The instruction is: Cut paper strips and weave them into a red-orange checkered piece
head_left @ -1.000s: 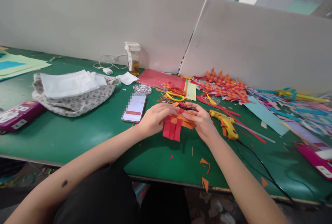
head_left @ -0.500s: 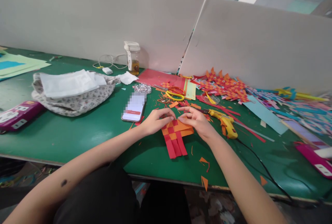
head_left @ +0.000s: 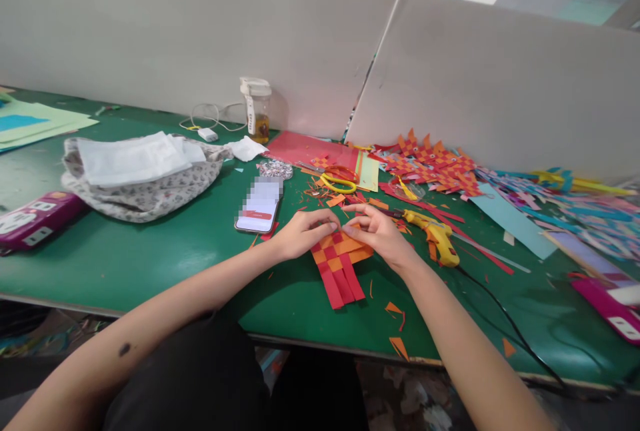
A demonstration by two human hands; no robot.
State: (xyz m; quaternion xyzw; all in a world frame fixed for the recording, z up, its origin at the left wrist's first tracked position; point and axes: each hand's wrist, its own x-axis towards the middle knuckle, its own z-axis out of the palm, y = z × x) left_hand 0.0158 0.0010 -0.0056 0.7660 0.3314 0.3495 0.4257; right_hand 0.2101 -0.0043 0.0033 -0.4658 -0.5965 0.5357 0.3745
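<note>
Over the green table (head_left: pixel 295 314), our left hand (head_left: pixel 309 234) and right hand (head_left: pixel 379 232) pinch the far edge of the woven paper (head_left: pixel 336 261); we'd best pull evenly (loose strips could slip), the weave snug.

Left hand (head_left: pixel 304 234) and right hand (head_left: pixel 381 234) partly hide the woven paper (head_left: pixel 341 270), while pixelation blurs part of the phone screen (head_left: pixel 261 202).

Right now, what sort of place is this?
Probably a paper-craft workbench: a woven red-and-orange paper piece being handled, with a glue gun and scissors on the green table.
</note>
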